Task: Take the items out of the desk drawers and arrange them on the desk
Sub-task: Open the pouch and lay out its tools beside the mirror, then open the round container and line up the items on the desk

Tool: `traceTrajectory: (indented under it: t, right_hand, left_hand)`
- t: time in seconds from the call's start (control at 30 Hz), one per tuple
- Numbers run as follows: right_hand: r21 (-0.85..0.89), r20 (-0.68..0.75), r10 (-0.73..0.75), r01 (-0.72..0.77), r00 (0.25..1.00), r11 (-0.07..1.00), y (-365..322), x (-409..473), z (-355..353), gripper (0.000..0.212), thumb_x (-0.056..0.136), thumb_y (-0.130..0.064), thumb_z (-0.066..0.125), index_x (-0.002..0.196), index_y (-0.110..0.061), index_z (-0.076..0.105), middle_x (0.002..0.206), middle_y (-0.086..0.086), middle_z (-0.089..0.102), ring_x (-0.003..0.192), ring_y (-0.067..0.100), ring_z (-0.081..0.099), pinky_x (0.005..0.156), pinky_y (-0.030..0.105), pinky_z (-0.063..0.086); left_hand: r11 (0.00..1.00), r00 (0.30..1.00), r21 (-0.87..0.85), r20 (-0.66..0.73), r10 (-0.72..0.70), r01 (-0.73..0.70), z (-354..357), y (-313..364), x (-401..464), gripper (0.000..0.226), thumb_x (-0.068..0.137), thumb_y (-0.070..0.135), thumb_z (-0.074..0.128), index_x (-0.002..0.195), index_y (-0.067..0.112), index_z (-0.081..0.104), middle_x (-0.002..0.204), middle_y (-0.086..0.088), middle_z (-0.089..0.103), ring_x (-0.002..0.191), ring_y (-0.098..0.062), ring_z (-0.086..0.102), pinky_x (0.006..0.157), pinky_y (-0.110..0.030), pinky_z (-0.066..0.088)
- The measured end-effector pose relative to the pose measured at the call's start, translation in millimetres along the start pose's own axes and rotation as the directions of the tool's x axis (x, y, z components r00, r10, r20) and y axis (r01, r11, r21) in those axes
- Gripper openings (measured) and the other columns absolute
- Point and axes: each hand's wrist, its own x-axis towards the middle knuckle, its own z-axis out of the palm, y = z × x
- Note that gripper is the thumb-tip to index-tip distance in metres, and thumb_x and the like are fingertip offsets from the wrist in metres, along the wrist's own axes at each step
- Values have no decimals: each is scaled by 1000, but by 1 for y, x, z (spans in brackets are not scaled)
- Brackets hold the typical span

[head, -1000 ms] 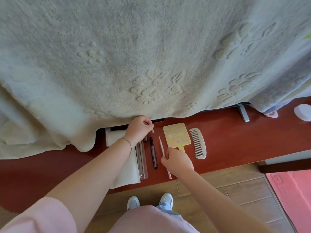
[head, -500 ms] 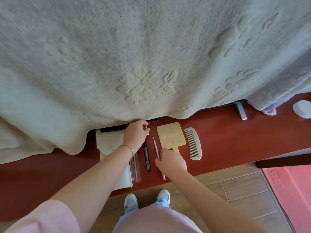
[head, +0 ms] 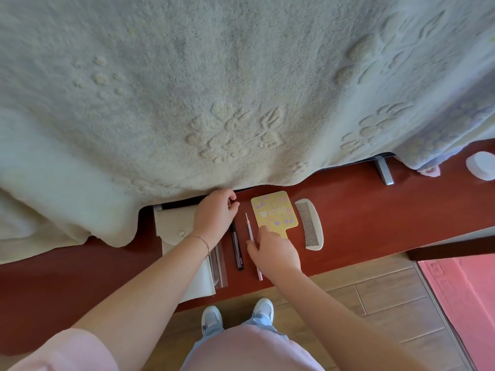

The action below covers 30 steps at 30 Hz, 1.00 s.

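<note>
Fingers: left hand (head: 215,214) curled | right hand (head: 276,250) touching white stick (head: 249,228)

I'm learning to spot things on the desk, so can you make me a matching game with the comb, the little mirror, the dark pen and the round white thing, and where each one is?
Things:
1. comb
2. yellow mirror
3. dark pen
4. round white thing

Places:
A. between the white stick and the comb
B. far right edge of the desk
C. just right of the left hand
D. right of the mirror

Pairs: 1-D, 2-A, 3-C, 4-B
</note>
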Motion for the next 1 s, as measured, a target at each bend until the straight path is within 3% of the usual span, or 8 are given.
traceTrajectory:
  t: [0.1,0.2,0.33,0.47,0.63,0.77,0.9,1.0]
  right_hand:
    - [13,-211,-63,67,976,998,10,-14,-9,28,94,-35,40,109,-15,52,99,1,61,91,21,56,67,30,45]
    - [-8,-412,-76,80,908,997,28,-29,-16,35,89,-29,41,116,-13,57,112,1,62,104,22,56,82,33,48]
    - [-93,-549,-23,-34,835,995,61,-54,-25,39,89,-26,46,122,-9,57,123,7,60,121,26,51,109,40,29]
    - [-81,-591,157,-252,791,964,93,-90,-31,43,87,-29,56,124,-7,57,126,9,60,125,27,49,110,41,19]
    - [-7,-646,325,-431,691,902,138,-140,-31,47,80,-24,65,122,-5,58,123,10,61,121,28,52,107,43,27]
    - [95,-660,458,-538,596,837,175,-177,-27,47,84,-31,44,120,-5,58,121,9,61,119,26,54,106,42,35]
    - [159,-634,548,-602,546,783,214,-204,-22,51,77,-25,68,122,-4,57,123,11,61,119,27,54,105,44,38]
    - [191,-627,596,-644,501,741,245,-219,-24,54,74,-25,72,121,-3,58,119,12,63,116,28,57,101,45,41]
  left_hand:
    - [956,953,132,-121,279,-263,-10,11,-8,20,89,26,51,92,16,67,82,3,66,75,-18,61,61,-30,47]
    - [801,802,274,-142,581,-532,-15,27,-15,30,88,27,45,99,15,70,93,4,70,86,-18,64,70,-32,46]
    - [635,645,293,-74,760,-715,-12,57,-21,31,86,26,48,107,14,68,104,2,68,102,-17,60,83,-32,43]
    - [566,588,239,25,808,-789,6,91,-30,34,86,29,49,111,13,67,109,1,68,107,-18,59,91,-35,43]
    - [555,570,156,66,819,-817,32,140,-53,37,88,32,44,108,14,69,106,1,69,106,-17,62,90,-34,46]
    - [502,512,101,142,847,-859,56,180,-68,39,88,36,42,107,14,69,106,0,70,105,-18,62,91,-35,47]
    - [475,483,88,190,855,-876,81,216,-81,41,87,38,42,107,15,69,108,1,69,106,-17,62,93,-33,45]
    - [476,482,83,213,850,-876,100,244,-90,40,86,37,41,105,15,70,106,2,69,104,-16,62,90,-32,46]
